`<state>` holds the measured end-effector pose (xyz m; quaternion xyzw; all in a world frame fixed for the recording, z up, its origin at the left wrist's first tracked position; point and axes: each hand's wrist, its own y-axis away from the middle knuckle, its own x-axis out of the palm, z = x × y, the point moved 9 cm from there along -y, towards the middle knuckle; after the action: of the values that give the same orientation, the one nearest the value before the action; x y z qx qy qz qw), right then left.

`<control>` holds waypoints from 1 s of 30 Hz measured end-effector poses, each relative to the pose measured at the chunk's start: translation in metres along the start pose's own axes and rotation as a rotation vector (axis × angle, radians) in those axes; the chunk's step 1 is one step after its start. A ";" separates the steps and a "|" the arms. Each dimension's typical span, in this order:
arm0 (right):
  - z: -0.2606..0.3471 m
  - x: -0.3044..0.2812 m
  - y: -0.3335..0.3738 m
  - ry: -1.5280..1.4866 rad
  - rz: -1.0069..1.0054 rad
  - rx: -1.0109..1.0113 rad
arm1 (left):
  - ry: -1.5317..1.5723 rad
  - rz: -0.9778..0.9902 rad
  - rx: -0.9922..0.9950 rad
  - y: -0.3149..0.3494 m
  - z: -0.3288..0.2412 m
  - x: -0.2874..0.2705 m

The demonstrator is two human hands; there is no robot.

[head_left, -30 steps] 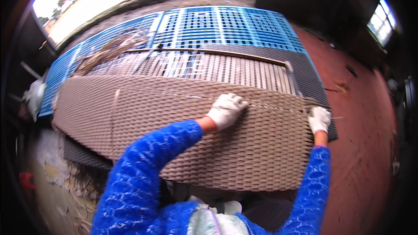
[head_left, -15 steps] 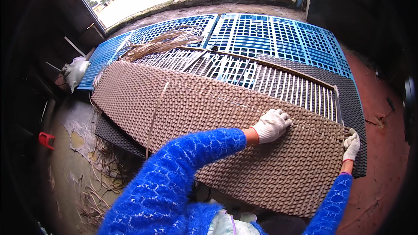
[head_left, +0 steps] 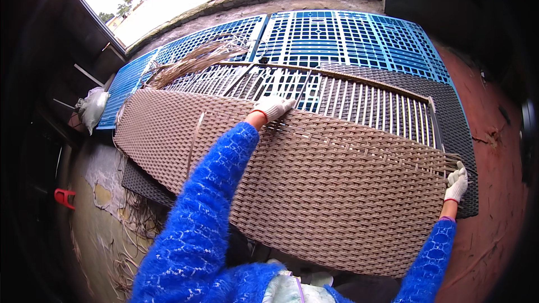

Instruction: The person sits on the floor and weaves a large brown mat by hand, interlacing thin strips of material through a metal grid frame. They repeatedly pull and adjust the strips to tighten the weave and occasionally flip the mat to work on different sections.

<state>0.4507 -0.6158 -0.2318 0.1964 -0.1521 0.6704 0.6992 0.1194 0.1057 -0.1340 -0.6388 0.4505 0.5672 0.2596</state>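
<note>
One brown woven panel (head_left: 331, 191) under left hand (head_left: 273, 108), beside right hand (head_left: 457, 183) (both grips unclear).

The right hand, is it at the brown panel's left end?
No, the right hand is at the right end of the brown panel.

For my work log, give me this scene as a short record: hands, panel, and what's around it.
Left hand: gloved, on the far edge of the brown woven panel
Right hand: gloved, at the panel's right end
Beyond panel: frame with pale strips, brown strand bundle, blue pallets
Right of panel: dark woven sheet
Floor, left: small red object
</note>
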 end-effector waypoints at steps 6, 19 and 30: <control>-0.005 -0.020 0.001 -0.040 -0.020 0.072 | -0.022 -0.067 0.015 0.007 -0.004 -0.004; 0.104 0.085 0.077 1.171 0.147 -0.582 | 0.244 -0.219 0.312 0.049 0.003 -0.038; 0.101 0.165 0.134 2.185 0.397 -0.844 | 0.214 -0.534 0.351 0.063 0.047 -0.036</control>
<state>0.3310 -0.5164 -0.0556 -0.7526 0.2885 0.4763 0.3515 0.0435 0.1265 -0.0983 -0.7357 0.3826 0.3228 0.4563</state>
